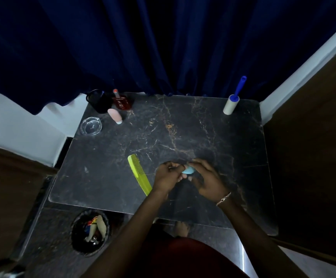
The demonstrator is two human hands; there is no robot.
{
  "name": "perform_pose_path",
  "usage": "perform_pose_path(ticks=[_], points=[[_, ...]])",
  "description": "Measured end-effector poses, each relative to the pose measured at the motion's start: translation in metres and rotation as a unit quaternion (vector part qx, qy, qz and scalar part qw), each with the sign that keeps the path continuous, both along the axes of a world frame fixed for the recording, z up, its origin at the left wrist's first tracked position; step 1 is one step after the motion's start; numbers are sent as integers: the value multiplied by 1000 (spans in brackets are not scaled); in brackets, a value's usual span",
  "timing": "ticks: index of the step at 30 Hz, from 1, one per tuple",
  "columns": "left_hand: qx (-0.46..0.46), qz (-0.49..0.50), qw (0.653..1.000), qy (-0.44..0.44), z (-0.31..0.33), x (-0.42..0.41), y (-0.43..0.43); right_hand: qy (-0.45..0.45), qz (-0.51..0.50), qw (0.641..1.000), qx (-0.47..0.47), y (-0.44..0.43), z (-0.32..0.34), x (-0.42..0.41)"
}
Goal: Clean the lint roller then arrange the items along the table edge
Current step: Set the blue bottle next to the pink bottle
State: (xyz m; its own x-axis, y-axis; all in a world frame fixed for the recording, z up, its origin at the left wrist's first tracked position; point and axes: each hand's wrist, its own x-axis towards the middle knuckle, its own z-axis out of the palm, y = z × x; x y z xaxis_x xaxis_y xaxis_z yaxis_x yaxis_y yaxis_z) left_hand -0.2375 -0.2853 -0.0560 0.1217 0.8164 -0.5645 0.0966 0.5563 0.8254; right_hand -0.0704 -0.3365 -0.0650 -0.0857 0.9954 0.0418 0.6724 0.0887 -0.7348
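Note:
A lint roller (231, 104) with a white roll and blue handle stands upright at the table's far right corner. Near the front middle, my left hand (168, 176) and my right hand (207, 178) meet over a small light-blue object (188, 170). Both hands have curled fingers on it; what it is I cannot tell. A yellow-green comb (139, 173) lies flat just left of my left hand. At the far left stand a black cup (99, 101), a red bottle (124, 102), a pink tube (115, 115) and a clear glass ashtray (91, 126).
The dark marble table (163, 133) stands against a blue curtain (163, 47). A black bin (90, 231) with scraps sits on the floor at the front left. Brown panels flank both sides.

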Motion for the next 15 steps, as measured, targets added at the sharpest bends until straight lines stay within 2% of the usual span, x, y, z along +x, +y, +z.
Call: perform_pose_path(ticks=[4, 8, 10, 15], points=[[27, 12, 999, -37, 17, -13, 5, 9, -27, 999, 17, 13, 6, -18], [76, 27, 997, 5, 22, -33, 15, 125, -91, 983, -94, 29, 13, -38], [123, 1, 992, 32, 18, -45, 17, 174, -96, 973, -113, 38, 15, -48], [171, -80, 982, 18, 12, -78, 28, 215, -90, 962, -143, 64, 22, -75]])
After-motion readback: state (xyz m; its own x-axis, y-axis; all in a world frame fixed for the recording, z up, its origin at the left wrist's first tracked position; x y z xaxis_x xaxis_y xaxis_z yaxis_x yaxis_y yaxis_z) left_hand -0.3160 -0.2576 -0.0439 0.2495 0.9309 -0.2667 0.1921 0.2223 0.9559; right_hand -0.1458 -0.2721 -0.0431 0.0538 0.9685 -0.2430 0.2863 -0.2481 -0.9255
